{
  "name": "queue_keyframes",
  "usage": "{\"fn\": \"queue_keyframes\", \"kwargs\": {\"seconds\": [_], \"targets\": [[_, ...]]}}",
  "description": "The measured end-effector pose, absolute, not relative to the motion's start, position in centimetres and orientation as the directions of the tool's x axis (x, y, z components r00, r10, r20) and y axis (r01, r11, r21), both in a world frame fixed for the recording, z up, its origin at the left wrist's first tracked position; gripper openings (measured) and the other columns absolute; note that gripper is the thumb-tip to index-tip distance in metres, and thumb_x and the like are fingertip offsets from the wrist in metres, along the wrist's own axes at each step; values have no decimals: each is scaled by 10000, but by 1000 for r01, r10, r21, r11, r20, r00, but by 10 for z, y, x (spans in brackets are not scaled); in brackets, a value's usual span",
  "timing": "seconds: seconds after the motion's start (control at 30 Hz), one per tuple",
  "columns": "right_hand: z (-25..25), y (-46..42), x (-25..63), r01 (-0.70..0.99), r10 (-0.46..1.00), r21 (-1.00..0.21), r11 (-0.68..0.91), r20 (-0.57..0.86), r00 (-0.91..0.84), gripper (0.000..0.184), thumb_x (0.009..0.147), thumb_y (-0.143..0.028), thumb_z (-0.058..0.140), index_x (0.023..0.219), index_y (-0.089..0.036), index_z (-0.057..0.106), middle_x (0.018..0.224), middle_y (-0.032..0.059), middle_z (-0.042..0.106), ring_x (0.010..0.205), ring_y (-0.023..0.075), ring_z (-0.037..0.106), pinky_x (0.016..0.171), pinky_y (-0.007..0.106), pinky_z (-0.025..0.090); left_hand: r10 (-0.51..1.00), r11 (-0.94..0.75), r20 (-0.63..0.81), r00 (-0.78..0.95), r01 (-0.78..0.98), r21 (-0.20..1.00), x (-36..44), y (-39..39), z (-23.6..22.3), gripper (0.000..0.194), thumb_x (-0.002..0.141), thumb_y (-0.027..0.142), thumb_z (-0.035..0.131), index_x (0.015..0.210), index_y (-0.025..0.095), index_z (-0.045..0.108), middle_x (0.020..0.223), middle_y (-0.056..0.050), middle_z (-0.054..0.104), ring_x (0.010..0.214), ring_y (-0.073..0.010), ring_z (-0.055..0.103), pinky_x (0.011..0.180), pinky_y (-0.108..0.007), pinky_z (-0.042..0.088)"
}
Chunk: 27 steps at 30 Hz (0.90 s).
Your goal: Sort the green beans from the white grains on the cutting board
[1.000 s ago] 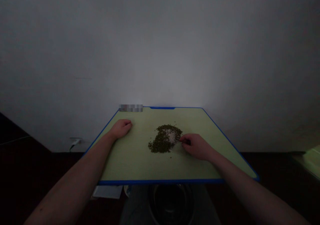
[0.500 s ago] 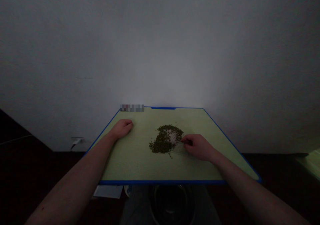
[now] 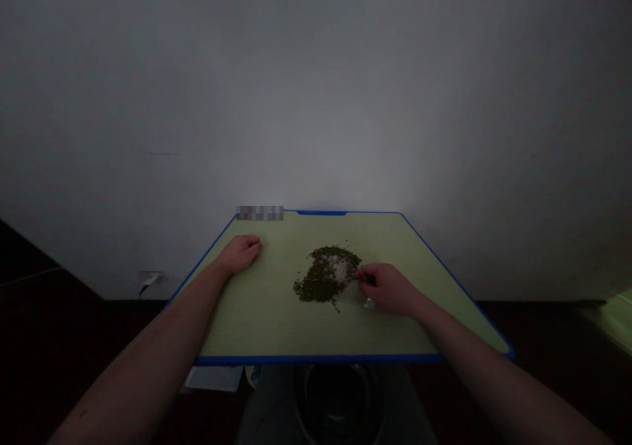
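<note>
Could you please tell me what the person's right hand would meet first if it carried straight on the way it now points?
Most likely the heap of small dark green beans: the right hand has its fingertips right at the heap's edge, though depth is hard to judge from this view.

A single head-worn camera is looking forward and down from just behind the left hand [image 3: 240,254] and right hand [image 3: 388,289], keeping the cutting board [image 3: 261,320] near in the lower frame and the wall [image 3: 316,103] above.

My left hand [image 3: 239,254] rests palm down with its fingers loosely curled. My right hand [image 3: 388,289] is angled inward, its fingertips [image 3: 362,274] pinched together and pointing left, and both forearms reach forward.
</note>
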State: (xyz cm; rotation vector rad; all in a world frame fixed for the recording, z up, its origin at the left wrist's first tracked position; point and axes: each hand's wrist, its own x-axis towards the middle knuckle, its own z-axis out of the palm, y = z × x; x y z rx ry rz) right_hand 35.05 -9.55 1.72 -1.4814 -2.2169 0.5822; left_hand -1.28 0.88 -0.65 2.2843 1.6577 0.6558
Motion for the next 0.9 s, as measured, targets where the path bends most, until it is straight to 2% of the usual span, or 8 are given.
{"fn": "queue_keyframes", "kwargs": {"seconds": [0.4, 0.9], "targets": [[16, -99, 348, 736, 923, -579, 350, 77, -378, 276, 697, -166, 481, 894, -164, 674, 622, -2, 609, 559, 112, 527, 528, 210, 363, 947, -317, 203, 250, 839, 443, -10, 6, -3, 263, 721, 326, 346, 530, 176, 445, 494, 27, 375, 526, -127, 408, 509, -246, 281], [18, -100, 339, 744, 909, -545, 386, 86, -409, 290, 697, -171, 474, 902, -170, 678, 629, 2, 611, 567, 114, 523, 534, 213, 350, 946, -319, 203, 251, 827, 463, -10, 4, -2, 244, 714, 315, 350, 526, 175, 421, 491, 32, 367, 524, -119, 396, 492, -234, 266]]}}
